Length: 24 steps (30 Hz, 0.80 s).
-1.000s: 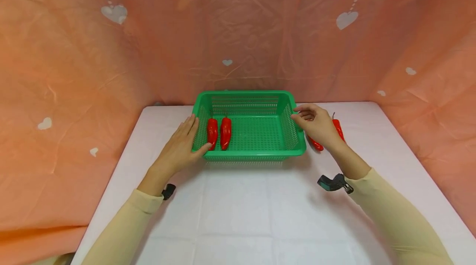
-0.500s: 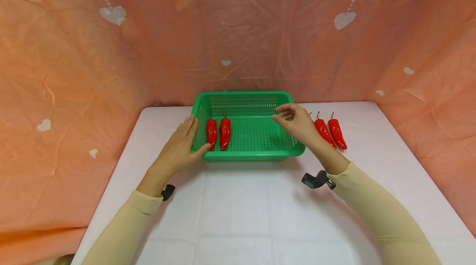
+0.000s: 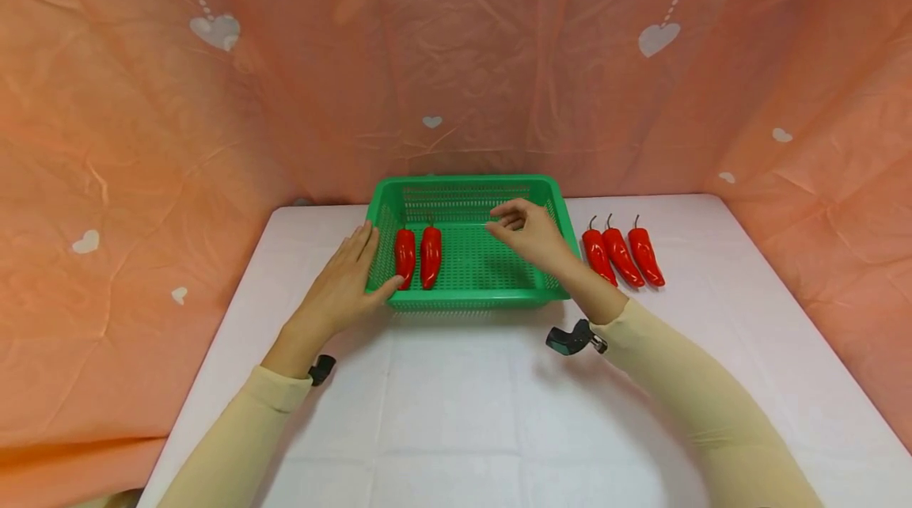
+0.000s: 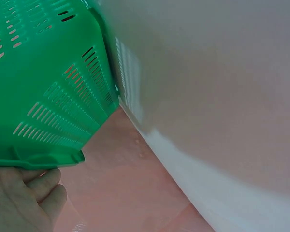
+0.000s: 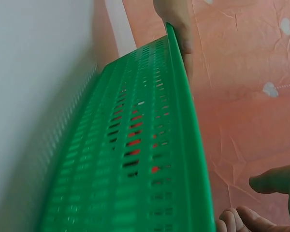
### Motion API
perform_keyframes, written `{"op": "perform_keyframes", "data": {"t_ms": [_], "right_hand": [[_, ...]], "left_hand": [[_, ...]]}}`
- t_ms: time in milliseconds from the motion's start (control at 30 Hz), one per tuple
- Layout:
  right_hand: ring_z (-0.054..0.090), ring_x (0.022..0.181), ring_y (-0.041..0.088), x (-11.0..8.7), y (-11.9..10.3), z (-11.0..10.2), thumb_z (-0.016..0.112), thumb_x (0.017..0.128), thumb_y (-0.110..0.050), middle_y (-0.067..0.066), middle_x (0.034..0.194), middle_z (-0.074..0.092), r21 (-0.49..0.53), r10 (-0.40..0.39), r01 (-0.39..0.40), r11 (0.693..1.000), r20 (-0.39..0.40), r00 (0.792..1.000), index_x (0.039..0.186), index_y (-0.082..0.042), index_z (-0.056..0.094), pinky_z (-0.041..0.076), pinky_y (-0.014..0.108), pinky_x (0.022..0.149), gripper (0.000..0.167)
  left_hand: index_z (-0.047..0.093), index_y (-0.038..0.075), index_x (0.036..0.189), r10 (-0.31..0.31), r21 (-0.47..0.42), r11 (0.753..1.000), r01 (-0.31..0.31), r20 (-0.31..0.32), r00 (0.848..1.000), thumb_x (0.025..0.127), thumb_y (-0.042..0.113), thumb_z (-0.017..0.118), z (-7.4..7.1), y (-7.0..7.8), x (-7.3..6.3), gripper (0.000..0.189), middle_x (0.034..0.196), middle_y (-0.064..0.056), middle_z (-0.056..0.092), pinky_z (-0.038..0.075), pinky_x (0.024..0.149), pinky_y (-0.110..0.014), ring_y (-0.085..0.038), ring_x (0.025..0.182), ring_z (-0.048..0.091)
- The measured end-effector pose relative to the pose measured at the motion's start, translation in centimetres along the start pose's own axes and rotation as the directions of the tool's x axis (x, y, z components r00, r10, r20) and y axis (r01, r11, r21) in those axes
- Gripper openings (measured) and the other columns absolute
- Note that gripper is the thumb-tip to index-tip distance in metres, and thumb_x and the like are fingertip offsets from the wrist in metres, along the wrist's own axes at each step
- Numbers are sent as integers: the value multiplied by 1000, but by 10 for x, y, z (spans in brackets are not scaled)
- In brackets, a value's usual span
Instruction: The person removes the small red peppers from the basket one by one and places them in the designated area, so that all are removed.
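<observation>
A green slotted plastic basket (image 3: 484, 296) stands near the far side of the white table. Inside it, along its left end, lie two red peppers (image 3: 404, 259) side by side, stems toward the back. My left hand (image 3: 345, 278) rests on the basket's left rim, fingers straight and thumb over the front left corner. My right hand (image 3: 530, 235) hovers over the basket's right half, thumb and fingertips apart with nothing between them. Through the slots in the right wrist view, red peppers (image 5: 134, 142) show in part.
Three more red peppers (image 3: 621, 256) lie in a row on the white tablecloth (image 3: 456, 397), just right of the basket. A peach curtain (image 3: 470, 57) with white hearts hangs behind and at both sides.
My right hand has moved left from beside the basket's right rim to over its inside, uncovering the three peppers on the right. The left hand stays on the rim.
</observation>
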State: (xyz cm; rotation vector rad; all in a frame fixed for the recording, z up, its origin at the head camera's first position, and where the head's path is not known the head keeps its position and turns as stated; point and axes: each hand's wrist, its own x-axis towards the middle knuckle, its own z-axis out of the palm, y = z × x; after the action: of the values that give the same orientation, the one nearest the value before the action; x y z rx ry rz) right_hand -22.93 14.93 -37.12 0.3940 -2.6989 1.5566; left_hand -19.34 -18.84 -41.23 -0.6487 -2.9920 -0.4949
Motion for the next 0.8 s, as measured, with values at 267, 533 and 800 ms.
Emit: {"op": "perform_keyframes", "data": {"t_ms": [267, 533, 800], "right_hand": [[68, 104, 32, 10, -12, 23, 75, 103, -20, 16, 110, 72, 27, -3, 2, 1000, 23, 1000, 129, 2, 69, 58, 42, 88, 35], [68, 102, 32, 23, -17, 43, 73, 104, -21, 17, 112, 71, 29, 20, -22, 999, 56, 998, 130, 2, 67, 59, 42, 86, 35], [67, 104, 31, 34, -17, 58, 72, 105, -23, 16, 115, 70, -16, 66, -65, 998, 76, 995, 133, 0, 66, 58, 42, 84, 37]], "left_hand": [[17, -7, 168, -3, 0, 1000, 3, -3, 1000, 106, 63, 54, 1, -1, 0, 101, 179, -22, 8, 10, 136, -49, -40, 166, 9], [17, -7, 168, -2, 0, 1000, 2, -8, 1000, 106, 63, 54, 1, -1, 0, 101, 179, -22, 9, 11, 135, -50, -42, 165, 11], [17, -7, 168, -1, -2, 1000, 1, -5, 1000, 106, 63, 54, 1, -1, 0, 101, 179, -22, 9, 11, 135, -50, -41, 165, 10]]}}
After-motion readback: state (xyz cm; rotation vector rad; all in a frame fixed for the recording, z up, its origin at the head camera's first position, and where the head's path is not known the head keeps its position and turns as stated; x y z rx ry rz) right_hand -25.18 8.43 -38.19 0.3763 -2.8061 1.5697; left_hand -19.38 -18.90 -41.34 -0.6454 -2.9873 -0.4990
